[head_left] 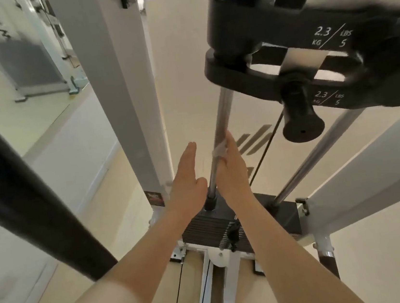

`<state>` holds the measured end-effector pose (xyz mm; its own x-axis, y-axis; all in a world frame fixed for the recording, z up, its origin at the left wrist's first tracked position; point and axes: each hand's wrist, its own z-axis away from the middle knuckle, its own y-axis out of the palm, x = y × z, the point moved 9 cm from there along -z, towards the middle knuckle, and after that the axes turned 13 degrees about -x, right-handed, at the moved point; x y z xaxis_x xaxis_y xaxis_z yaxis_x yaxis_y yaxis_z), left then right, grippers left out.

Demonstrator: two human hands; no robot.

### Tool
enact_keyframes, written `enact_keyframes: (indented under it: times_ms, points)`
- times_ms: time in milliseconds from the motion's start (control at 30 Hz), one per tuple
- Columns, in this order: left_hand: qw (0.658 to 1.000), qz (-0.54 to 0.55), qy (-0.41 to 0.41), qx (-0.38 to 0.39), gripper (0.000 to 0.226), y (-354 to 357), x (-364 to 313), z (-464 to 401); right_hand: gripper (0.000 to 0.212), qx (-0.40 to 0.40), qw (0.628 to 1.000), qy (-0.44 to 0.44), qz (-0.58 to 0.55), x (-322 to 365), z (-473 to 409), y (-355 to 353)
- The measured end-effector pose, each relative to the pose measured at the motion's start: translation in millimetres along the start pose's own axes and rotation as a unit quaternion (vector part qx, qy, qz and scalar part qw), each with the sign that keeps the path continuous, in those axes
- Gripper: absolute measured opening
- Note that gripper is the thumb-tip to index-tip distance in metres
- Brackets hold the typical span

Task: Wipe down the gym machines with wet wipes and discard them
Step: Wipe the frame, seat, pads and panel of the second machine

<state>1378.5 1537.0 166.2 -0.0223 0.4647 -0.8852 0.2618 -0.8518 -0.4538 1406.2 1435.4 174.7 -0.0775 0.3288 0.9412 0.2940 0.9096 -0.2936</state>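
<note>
Your right hand (229,170) pressed a wet wipe (219,152) against the chrome guide rod (220,133) above the weight stack (218,227), fingers wrapped so the wipe hugged the metal. Your left hand (187,178) hovered flat and empty just beside it, ready to steady.

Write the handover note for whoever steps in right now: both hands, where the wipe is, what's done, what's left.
Right hand: holds the wet wipe wrapped round the chrome guide rod above the weight stack.
Left hand: open, flat, beside the rod, holding nothing.
Done: cannot tell how much of the rod is already wiped.
Left: finish this rod, do the second guide rod and the white frame, then discard the wipe. No bin in view.
</note>
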Motion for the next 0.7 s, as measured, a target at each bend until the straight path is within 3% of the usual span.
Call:
enact_keyframes:
  times_ms: [133, 300, 367, 467, 567, 633, 700]
  points:
    - [0.998, 0.042, -0.035, -0.025, 0.073, 5.3, 28.1, -1.5, 0.024, 0.003, 0.997, 0.063, 0.053, -82.3, 7.9, 21.9]
    - [0.996, 0.089, 0.018, -0.017, 0.052, 4.6, 17.7, -12.2, 0.03, 0.052, 0.969, 0.21, 0.117, -163.7, 28.7, 47.5]
    - [0.994, 0.104, 0.037, 0.006, 0.051, 10.4, 4.0, -18.6, 0.022, 0.034, 0.973, 0.211, 0.088, -149.6, 24.2, 45.5]
    - [0.995, 0.092, 0.026, 0.035, 0.052, 16.8, -9.9, -18.5, 0.009, -0.015, 0.993, 0.114, 0.017, -86.5, 8.3, 17.0]
    - [0.996, 0.079, 0.01, 0.032, 0.057, 15.8, -16.1, -17.7, 0.013, -0.067, 0.996, 0.032, -0.055, -15.8, -1.8, -31.5]
    - [0.998, 0.05, 0.01, 0.028, 0.057, 17.2, -20.2, -8.1, 0.015, -0.107, 0.992, 0.035, -0.064, 5.5, 3.3, -69.5]
    - [1.0, 0.007, 0.01, -0.008, 0.056, 17.3, -21.7, 9.2, 0.013, -0.209, 0.972, 0.09, -0.064, 1.8, 16.7, -119.9]
